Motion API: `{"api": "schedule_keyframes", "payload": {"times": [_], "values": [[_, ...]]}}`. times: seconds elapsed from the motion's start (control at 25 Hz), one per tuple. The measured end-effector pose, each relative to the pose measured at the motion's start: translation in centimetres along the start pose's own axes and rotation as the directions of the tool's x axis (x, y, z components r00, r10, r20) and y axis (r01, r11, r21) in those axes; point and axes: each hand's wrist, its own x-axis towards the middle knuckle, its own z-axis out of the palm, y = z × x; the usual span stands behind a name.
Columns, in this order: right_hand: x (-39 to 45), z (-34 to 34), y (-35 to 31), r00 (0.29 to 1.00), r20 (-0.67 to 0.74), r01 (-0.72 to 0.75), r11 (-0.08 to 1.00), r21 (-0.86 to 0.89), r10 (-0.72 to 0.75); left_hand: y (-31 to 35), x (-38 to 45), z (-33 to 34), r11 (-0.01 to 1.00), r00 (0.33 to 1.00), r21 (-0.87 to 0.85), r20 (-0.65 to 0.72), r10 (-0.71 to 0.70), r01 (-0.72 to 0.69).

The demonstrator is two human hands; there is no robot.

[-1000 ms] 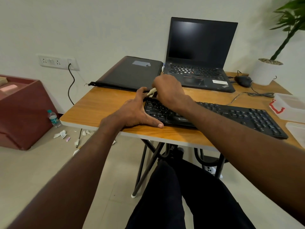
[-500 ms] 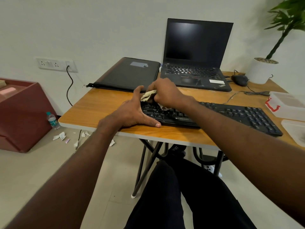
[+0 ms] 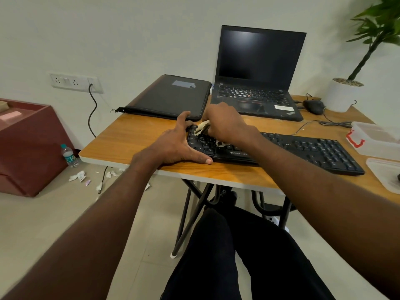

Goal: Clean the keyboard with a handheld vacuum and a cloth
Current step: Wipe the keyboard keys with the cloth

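A long black keyboard (image 3: 303, 149) lies across the wooden table (image 3: 134, 139). My right hand (image 3: 225, 124) grips a crumpled pale cloth (image 3: 201, 127) and presses it onto the keys at the keyboard's left end. My left hand (image 3: 177, 146) lies spread round the keyboard's left edge, thumb along the front and forefinger at the far corner, fingers straight. No handheld vacuum is in view.
An open black laptop (image 3: 257, 70) and a black sleeve (image 3: 168, 96) lie behind the keyboard. A mouse (image 3: 313, 106) and a potted plant (image 3: 344, 94) stand at the far right, clear plastic boxes (image 3: 376, 141) at the right edge. A water bottle (image 3: 69, 155) and paper scraps are on the floor.
My right hand rubbed the cloth over the left keys, drawing nearer and then pushing back toward the far corner. My left hand kept its place on the keyboard's left edge.
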Motion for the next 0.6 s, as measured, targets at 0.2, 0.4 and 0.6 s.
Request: {"api": "schedule_keyframes", "payload": {"times": [0.2,0.4,0.6], "values": [[1.1,-1.0,0.6,0.999,0.037,0.001,1.0,0.007,-0.001,0.0,0.0,0.0,1.0,1.0,0.008,0.005,0.01,-0.011],[1.1,-1.5,1.9,0.989,0.146,-0.009,1.0,-0.003,0.01,-0.3,0.4,0.0,1.0,1.0,0.004,-0.001,0.018,-0.018],[0.6,-0.6,1.4,0.999,0.033,0.024,0.982,0.185,-0.03,-0.4,0.2,-0.1,1.0,1.0,-0.01,-0.002,0.019,-0.019]]}}
